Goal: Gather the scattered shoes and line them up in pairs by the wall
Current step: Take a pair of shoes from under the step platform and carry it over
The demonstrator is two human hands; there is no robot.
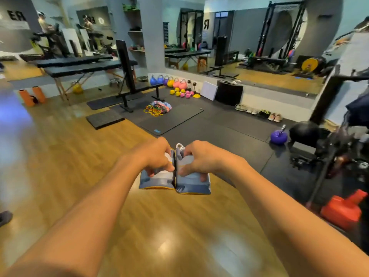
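Left hand (157,156) clamped on left shoe (156,179), right hand (196,158) on right shoe (192,182), both held above the wood floor (79,156). Keep heels together; carry to the row (257,112) at the mat's wall edge; set down alongside, toes matching.

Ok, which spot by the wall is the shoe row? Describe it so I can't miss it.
Find the big mirror on the far wall and the black box below it. Just right of the box, the shoe row sits on the black mat against the white ledge. Unlike the kettlebells left of the box, it is low, pale footwear set in pairs.
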